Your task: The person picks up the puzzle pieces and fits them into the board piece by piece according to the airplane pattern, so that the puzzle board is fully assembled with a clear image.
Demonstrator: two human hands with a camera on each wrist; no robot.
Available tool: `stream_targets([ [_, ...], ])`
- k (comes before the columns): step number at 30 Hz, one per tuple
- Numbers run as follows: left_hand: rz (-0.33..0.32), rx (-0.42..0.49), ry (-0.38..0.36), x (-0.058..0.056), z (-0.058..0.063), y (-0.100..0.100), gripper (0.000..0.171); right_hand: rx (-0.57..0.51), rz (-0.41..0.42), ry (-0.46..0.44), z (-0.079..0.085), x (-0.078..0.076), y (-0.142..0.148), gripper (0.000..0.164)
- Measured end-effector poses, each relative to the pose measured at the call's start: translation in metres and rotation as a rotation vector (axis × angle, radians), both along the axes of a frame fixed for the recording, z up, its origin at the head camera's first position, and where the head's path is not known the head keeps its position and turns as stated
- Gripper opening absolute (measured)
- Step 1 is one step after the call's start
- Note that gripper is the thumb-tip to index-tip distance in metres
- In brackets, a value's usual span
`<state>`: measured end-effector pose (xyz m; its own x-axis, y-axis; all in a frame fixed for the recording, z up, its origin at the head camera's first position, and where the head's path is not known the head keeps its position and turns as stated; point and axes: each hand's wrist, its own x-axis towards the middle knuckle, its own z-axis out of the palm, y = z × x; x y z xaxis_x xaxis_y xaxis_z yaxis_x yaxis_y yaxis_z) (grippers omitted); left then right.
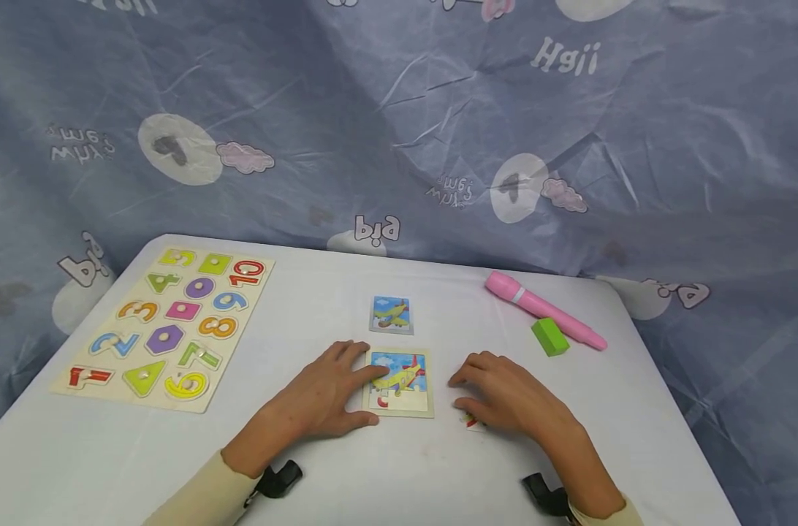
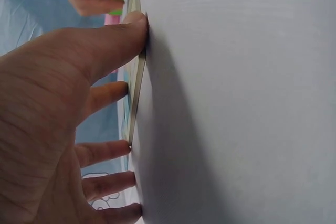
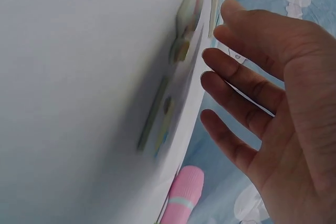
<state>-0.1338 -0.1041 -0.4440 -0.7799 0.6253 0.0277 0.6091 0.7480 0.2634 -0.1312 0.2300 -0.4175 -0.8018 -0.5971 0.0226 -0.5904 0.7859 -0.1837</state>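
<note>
A small wooden jigsaw tray [image 1: 409,401] lies on the table with a yellow airplane picture in it. Bare wood shows along its lower part, beside one piece at the lower left. My left hand [image 1: 327,393] rests at the tray's left side, its index finger over the picture and its thumb [image 2: 137,27] at the near edge. To the right, my right hand [image 1: 504,391] hovers with spread, loosely bent fingers and nothing between them. Under it lie loose jigsaw pieces [image 1: 473,423], mostly hidden from above; the right wrist view shows several pieces [image 3: 152,114] on the tabletop.
Behind the tray lies a small airplane picture card [image 1: 392,315]. A board of number and shape pegs [image 1: 218,380] covers the table's left. At the back right are a pink marker-shaped stick [image 1: 550,314] and a green block [image 1: 550,337]. A patterned cloth [image 1: 399,146] hangs behind.
</note>
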Motion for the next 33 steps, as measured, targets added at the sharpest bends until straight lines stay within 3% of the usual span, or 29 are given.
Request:
stream_targets([
  [10,-0.008,0.010,-0.010,-0.002,0.003,-0.006,0.071,0.002,-0.050,0.017,-0.002,0.020,0.023,0.032],
  [18,-0.011,0.016,-0.029,-0.002,0.002,-0.006,0.070,-0.021,-0.025,0.018,-0.006,0.032,0.032,0.037],
  [33,-0.023,0.034,-0.024,-0.001,0.002,-0.007,0.070,-0.071,0.052,0.033,-0.008,0.026,0.015,0.029],
])
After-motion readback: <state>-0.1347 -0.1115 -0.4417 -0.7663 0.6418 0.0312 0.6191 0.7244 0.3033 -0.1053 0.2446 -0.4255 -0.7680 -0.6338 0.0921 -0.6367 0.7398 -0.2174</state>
